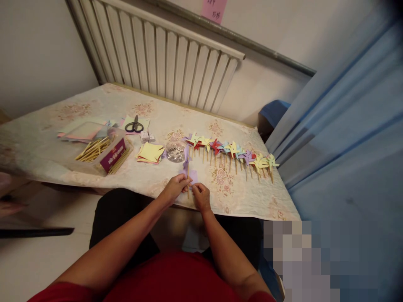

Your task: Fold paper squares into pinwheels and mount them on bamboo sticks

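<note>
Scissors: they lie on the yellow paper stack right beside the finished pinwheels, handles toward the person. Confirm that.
Not so. In the head view the scissors lie on light paper near the radiator, apart from the yellow paper stack. Their handles do face the person.

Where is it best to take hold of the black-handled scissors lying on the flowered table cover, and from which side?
Probably by the two black handle loops of the black-handled scissors, coming from above on the near side. They lie flat on paper, loops toward the person, blades pointing away to the radiator.

pixelated patch (315,260) lower right; note (213,9) cut off, writing unreadable
</note>
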The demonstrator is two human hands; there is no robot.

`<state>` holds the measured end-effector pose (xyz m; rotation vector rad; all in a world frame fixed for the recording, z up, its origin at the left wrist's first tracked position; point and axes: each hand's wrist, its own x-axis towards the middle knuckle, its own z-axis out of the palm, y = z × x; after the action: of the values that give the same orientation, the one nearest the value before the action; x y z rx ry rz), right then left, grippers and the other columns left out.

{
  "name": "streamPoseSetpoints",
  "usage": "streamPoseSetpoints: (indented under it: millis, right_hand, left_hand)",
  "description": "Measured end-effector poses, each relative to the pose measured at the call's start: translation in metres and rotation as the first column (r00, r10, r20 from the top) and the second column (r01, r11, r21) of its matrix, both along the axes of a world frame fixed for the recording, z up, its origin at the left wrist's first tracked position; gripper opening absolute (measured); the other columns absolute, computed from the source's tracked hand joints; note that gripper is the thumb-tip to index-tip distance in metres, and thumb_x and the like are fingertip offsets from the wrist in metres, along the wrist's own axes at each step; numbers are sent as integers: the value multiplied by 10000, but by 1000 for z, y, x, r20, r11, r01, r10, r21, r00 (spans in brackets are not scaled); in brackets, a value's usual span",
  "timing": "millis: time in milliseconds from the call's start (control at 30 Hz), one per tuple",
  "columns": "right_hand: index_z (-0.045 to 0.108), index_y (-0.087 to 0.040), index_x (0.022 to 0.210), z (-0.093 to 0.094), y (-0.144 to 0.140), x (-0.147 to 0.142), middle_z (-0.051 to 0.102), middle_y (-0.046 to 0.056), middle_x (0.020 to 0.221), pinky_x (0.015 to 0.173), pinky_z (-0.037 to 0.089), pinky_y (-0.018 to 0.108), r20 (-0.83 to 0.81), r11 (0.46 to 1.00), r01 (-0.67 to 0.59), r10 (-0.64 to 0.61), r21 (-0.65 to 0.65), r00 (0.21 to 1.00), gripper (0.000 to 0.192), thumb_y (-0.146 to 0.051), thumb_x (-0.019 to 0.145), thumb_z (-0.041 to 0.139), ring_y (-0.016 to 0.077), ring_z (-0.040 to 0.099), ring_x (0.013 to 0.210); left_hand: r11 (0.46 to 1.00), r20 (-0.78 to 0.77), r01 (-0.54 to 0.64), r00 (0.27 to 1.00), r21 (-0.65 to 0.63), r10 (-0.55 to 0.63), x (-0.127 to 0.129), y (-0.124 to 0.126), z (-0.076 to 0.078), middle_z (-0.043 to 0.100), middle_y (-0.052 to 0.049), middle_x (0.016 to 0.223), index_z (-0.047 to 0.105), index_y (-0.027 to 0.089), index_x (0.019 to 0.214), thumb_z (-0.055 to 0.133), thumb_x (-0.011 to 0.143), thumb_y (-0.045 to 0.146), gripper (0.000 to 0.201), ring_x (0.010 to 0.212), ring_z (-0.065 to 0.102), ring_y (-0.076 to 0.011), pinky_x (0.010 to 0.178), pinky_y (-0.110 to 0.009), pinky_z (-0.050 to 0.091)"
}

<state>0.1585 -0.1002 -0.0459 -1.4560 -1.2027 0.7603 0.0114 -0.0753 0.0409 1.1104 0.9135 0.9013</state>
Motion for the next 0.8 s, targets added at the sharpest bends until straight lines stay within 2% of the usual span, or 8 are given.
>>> streamPoseSetpoints:
  millis: [333,600,800]
  right_hand:
    - [648,-202,700,0,0,-1,592,-19,625,630,423,263,-7,1000,3,-3,-5,1000,229,-399,788,571,148,515,612]
    - [660,-197,722,-2,1,-2,604,-16,632,616,422,264,-30,1000,24,-25,-19,999,196,-373,751,578,147,512,610]
    - [659,-197,720,-2,1,-2,611,-17,638,616,427,260,-29,999,29,-29,-17,999,190,-367,746,577,144,512,612]
  left_hand:
    - [1000,-14,11,1000,-21,-11,-5,0,-6,633,0,703,630,140,848,661,682,409,317,517,477,-85,541,-249,350]
    - [999,-38,-10,999,-42,8,-22,-1,-8,627,-6,715,631,135,861,682,657,430,362,533,475,-87,556,-253,368]
    - [999,-32,21,999,-44,-22,-23,-5,-6,641,-16,733,635,135,870,678,668,428,359,539,479,-86,559,-252,374]
